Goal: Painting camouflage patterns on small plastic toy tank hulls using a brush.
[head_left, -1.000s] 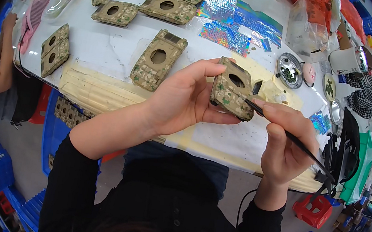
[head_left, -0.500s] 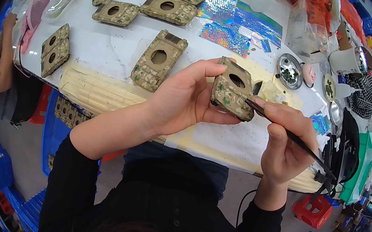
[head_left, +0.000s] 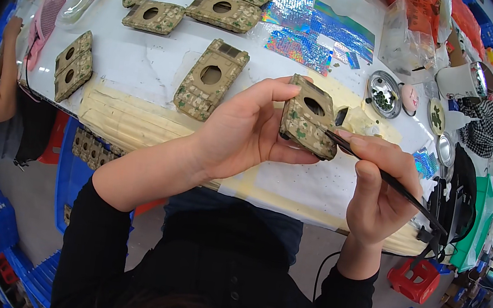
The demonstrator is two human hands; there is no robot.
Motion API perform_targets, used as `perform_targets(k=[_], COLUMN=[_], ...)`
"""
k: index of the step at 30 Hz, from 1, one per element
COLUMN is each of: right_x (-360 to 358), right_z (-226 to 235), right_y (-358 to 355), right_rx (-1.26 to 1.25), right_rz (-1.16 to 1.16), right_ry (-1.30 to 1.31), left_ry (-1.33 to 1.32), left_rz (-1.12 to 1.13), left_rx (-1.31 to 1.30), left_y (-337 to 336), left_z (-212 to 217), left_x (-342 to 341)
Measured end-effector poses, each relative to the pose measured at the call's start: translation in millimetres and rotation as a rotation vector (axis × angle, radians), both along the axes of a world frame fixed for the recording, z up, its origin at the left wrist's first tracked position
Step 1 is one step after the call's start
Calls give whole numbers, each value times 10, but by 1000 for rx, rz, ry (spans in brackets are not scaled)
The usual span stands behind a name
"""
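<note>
My left hand holds a camouflage-painted model tank hull, tilted, with a round hole in its upper face. Thumb and fingers grip it along its edges. In my right hand is a slim black tool that looks like tweezers, held like a pen. Its fine tip touches or nearly touches the hull's upper face, beside the round hole; anything at the tip is too small to make out. On the table left of my left hand lies another camouflage hull.
More hulls lie at the far left; a pair sits near the left edge. Shiny holographic sheets lie beyond my hands. At right are a metal dish with small dark-green pieces, a white mug and a black cable. Another person's arm is at left.
The rear end of the black tweezers has shifted very slightly to the right, with its tip still at the hull. Both hands and the hull are almost unmoved.
</note>
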State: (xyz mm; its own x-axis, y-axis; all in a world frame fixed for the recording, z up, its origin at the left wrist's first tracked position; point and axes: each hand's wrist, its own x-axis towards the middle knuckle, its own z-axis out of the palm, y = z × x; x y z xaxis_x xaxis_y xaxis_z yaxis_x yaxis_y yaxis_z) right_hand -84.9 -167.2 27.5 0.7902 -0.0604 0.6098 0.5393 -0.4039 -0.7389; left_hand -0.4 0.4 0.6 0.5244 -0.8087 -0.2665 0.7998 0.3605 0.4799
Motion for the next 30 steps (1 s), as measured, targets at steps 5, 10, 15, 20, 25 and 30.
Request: perform_targets(k=[5, 10, 15, 20, 25, 30], right_x=[-2, -7, -5, -46, -100, -171], right_z=[17, 3, -45, 11, 35, -36], right_y=[-7, -30, -75, -78, -175, -312], right_rx=[-13, 55, 100, 217, -113, -327], right_rz=[8, 59, 92, -6, -342, -576], right_ry=[0, 8, -25, -64, -101, -11], left_ry=[1, -19, 11, -10, -19, -27], left_rz=[3, 0, -7, -10, -8, -7], left_rx=[6, -14, -5, -1, 5, -29], left_y=[0, -2, 0, -5, -9, 9], left_z=[10, 12, 13, 6, 17, -6], left_x=[-1, -1, 1, 4, 12, 16])
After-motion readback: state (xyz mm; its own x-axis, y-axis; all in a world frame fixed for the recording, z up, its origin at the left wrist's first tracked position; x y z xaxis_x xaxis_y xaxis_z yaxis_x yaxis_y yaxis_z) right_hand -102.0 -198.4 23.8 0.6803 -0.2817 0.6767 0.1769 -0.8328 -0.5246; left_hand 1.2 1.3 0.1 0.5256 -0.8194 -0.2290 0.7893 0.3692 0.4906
